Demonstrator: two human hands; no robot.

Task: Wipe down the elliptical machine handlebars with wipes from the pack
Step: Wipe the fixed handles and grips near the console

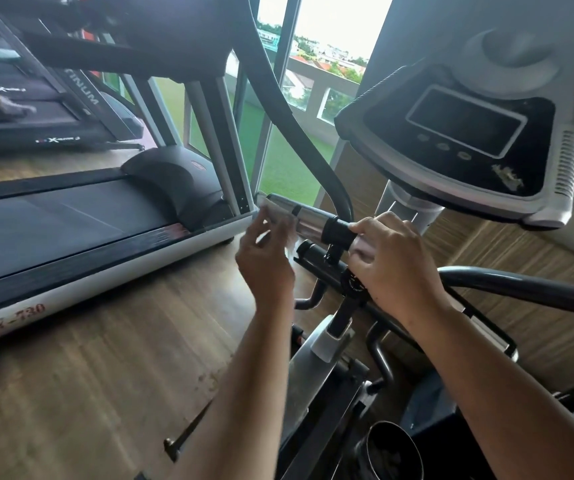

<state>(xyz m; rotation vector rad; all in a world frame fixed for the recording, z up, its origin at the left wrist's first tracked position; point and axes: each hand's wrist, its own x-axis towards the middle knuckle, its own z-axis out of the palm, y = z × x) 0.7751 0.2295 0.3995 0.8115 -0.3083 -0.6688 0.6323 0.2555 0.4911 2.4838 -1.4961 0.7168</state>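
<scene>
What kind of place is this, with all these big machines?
Probably a gym: a treadmill by the window, another treadmill behind it with someone on it, and an elliptical's console above the handlebar.

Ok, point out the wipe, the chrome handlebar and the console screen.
wipe [272,211], head view, on the white fold at the bar's end.
chrome handlebar [313,223], head view, middle of its shiny sleeve.
console screen [465,123], head view, centre of the dark display.
</scene>
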